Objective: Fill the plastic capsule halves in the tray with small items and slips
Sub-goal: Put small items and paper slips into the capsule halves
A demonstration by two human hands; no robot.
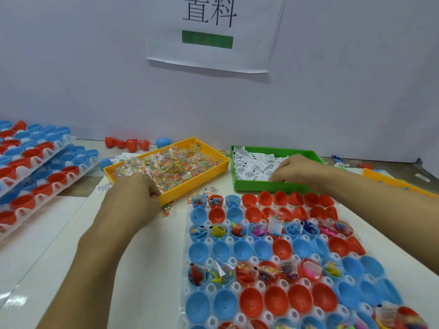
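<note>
A clear plastic tray (249, 238) in front of me holds rows of red and blue capsule halves (251, 302); some hold small toys, sweets packets and slips, others are bare. My left hand (135, 200) is at the near corner of a yellow bin (190, 186) full of small packets of coloured sweets (171, 165); its fingers curl inward, and what they hold is hidden. My right hand (297, 170) reaches into a green bin (256, 186) of white printed slips (251, 165), fingertips down among them.
Two stacked trays of red and blue halves (35, 167) lie at the left. Loose red halves (128, 143) and blue halves sit by the white wall. Another yellow bin (389, 180) is at the right edge. Stray packets lie between the bins and the tray.
</note>
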